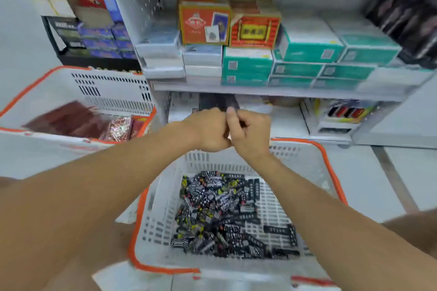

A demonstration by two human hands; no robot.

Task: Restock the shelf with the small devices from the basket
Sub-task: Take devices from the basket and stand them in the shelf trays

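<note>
Both hands meet at the lower white metal shelf (288, 123); right hand (251, 133) and left hand (208, 130) curl their fingers on a dark small device (233, 111), long axis pointing into the shelf. Below, the orange-rimmed white basket (331, 172) holds the others.

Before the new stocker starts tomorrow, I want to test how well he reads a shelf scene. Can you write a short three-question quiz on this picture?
1. True or false: the basket in front of the person, with the small black devices, has an orange rim.
2. Where do the left hand and right hand meet?
A. deep inside that basket
B. at the front of the lowest shelf
C. on the red boxes
3. Fill in: the stacked boxes on the shelf above the hands are ____ and white.

Key
1. True
2. B
3. Green
</note>
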